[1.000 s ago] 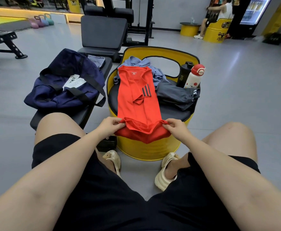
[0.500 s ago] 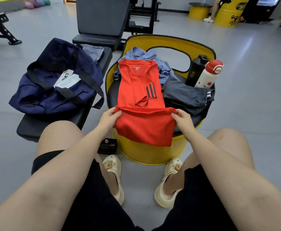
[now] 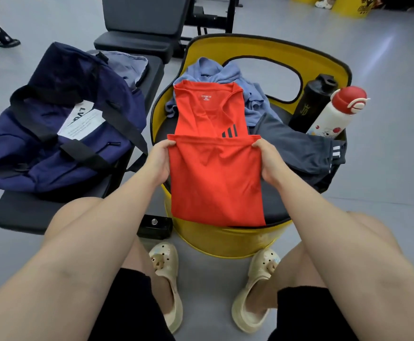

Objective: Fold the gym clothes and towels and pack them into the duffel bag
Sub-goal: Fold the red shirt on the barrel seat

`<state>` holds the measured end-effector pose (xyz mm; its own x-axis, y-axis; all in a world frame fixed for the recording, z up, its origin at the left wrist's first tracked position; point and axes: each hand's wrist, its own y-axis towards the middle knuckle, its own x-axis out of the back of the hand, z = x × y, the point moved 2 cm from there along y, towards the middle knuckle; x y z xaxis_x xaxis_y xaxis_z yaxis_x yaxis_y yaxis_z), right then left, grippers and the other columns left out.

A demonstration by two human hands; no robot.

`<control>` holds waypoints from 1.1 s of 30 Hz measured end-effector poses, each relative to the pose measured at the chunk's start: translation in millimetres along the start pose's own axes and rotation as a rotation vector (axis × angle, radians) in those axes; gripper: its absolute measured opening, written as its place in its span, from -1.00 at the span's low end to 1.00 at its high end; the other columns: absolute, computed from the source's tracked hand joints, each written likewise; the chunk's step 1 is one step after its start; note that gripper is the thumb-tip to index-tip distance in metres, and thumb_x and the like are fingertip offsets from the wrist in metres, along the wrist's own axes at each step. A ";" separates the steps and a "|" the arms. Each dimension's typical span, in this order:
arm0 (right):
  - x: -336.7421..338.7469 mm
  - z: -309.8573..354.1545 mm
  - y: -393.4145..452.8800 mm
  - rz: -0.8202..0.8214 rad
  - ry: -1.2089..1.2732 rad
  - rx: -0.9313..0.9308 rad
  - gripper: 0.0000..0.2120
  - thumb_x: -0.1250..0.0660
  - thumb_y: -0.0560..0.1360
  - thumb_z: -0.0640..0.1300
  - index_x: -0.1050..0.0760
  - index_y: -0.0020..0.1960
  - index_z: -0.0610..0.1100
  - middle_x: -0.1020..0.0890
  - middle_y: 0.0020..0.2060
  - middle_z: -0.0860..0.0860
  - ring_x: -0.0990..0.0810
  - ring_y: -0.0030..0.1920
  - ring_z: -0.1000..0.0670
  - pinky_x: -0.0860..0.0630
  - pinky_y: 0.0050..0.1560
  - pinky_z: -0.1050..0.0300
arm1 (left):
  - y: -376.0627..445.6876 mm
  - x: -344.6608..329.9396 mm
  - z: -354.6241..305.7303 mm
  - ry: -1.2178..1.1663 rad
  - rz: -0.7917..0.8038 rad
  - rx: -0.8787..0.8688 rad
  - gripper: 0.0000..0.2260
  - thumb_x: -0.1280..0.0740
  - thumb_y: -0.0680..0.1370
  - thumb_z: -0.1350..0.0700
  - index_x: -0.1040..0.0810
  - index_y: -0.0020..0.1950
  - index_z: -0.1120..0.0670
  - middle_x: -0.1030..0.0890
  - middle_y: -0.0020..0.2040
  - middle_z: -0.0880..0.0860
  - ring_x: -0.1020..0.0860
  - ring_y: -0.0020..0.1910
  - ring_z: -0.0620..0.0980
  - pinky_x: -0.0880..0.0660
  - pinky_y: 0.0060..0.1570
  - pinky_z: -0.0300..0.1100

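Shirt, orange-red [image 3: 215, 178], lies on the yellow barrel seat [image 3: 225, 239] at twelve o'clock. Our left hand [image 3: 158, 159] and right hand [image 3: 268, 161] each pinch a hem corner. We judge it light, limp, slippery; corners suit gripping.

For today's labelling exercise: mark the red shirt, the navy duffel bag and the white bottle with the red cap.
red shirt [image 3: 215, 183]: head view, middle of the folded-up lower panel.
navy duffel bag [image 3: 53, 158]: head view, front fabric below the white label.
white bottle [image 3: 333, 114]: head view, white body under the red cap.
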<state>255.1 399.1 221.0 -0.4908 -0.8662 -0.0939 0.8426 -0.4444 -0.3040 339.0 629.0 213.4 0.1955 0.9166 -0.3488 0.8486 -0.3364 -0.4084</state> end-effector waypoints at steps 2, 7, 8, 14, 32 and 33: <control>-0.2 -3.5 19.4 -0.099 -0.207 0.031 -0.81 -0.14 0.52 -0.22 -0.44 -0.23 -0.07 -0.50 -0.25 -0.01 -0.43 -0.20 0.03 -0.36 -0.19 0.14 | 22.9 4.0 4.9 0.089 -0.053 -0.005 -0.76 -0.13 0.60 0.19 -0.50 0.20 0.12 -0.61 0.01 0.10 -0.58 -0.08 0.00 -0.52 -0.05 -0.14; 4.4 -23.4 40.3 -0.207 -0.658 0.112 -0.85 -0.16 0.56 -0.21 -0.50 0.01 -0.14 -0.52 -0.17 -0.04 -0.45 -0.11 -0.03 -0.27 -0.17 0.16 | 53.8 12.2 16.2 0.263 -0.190 0.013 -0.78 -0.17 0.59 0.21 -0.53 0.17 0.11 -0.59 0.14 0.16 -0.56 0.07 0.09 -0.48 0.12 -0.06; 3.8 -25.0 41.5 -0.219 -0.641 0.137 -0.85 -0.16 0.56 -0.21 -0.50 0.01 -0.13 -0.52 -0.19 -0.02 -0.45 -0.12 -0.02 -0.27 -0.19 0.15 | 56.0 11.5 15.3 0.230 -0.192 0.019 -0.81 -0.19 0.56 0.20 -0.55 0.09 0.09 -0.60 0.10 0.15 -0.55 0.06 0.10 -0.47 0.12 -0.06; 0.1 -17.6 42.2 -0.281 -0.551 0.294 -0.87 -0.17 0.59 -0.19 -0.50 0.01 -0.12 -0.46 -0.33 0.11 -0.44 -0.22 0.04 -0.30 -0.17 0.20 | 57.9 1.8 5.1 0.234 -0.204 -0.111 -0.82 -0.19 0.56 0.17 -0.53 -0.17 0.02 -0.58 -0.10 0.05 -0.55 -0.06 0.04 -0.46 0.04 -0.08; -27.5 -93.2 2.5 0.154 -1.420 0.530 -0.49 0.00 0.66 0.03 0.02 0.57 -0.05 0.03 0.56 0.09 0.13 0.55 0.02 0.15 0.50 0.07 | 23.5 -6.5 85.0 1.792 0.041 -0.567 -0.49 0.09 0.66 -0.08 0.18 0.56 0.00 0.20 0.56 -0.11 0.21 0.53 -0.10 0.15 0.48 -0.06; -23.7 -95.3 3.0 0.143 -1.431 0.502 -0.49 0.02 0.66 0.03 0.05 0.57 -0.03 0.06 0.55 0.11 0.15 0.55 0.04 0.17 0.50 0.08 | 24.5 -2.3 85.9 1.768 0.030 -0.548 -0.50 0.10 0.66 -0.08 0.19 0.55 -0.01 0.21 0.55 -0.12 0.22 0.53 -0.12 0.16 0.48 -0.07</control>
<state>248.1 440.0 132.0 -0.0287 -0.2625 0.9645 0.9935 -0.1137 -0.0013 317.1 600.0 131.7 0.1289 0.1643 0.9779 0.8098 -0.5867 -0.0081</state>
